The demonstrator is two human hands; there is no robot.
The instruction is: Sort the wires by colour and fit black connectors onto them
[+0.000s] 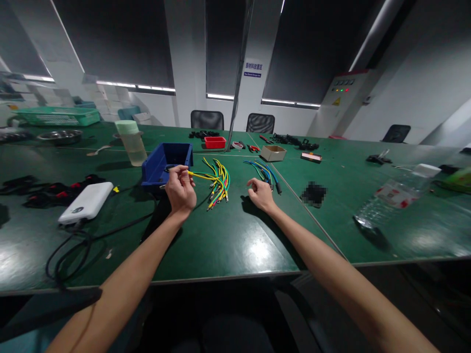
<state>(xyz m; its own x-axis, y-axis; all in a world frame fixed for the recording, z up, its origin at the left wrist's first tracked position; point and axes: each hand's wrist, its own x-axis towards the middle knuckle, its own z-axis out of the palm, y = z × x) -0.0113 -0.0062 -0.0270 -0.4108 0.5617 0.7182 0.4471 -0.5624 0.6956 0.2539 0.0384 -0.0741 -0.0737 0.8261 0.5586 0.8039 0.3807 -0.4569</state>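
Observation:
My left hand (181, 190) is closed in a pinch on a yellow wire (200, 175), whose length runs right toward a loose bundle of yellow and green wires (220, 181) with metal ends. Just behind that hand stands a blue bin (149, 170) with dark things inside. My right hand (261, 194) is closed with curled fingers, low over the table; whatever it may hold is hidden. Beyond its fingers lies a second bundle of blue, green and yellow wires (270, 174) with a black end piece.
On the green table (228, 245) a white power bank (86, 203) trails a black cable at left. A capped bottle (131, 143) stands behind it. Farther back are a red tray (215, 142) and a cardboard box (273, 153). A clear water bottle (395, 196) is at right.

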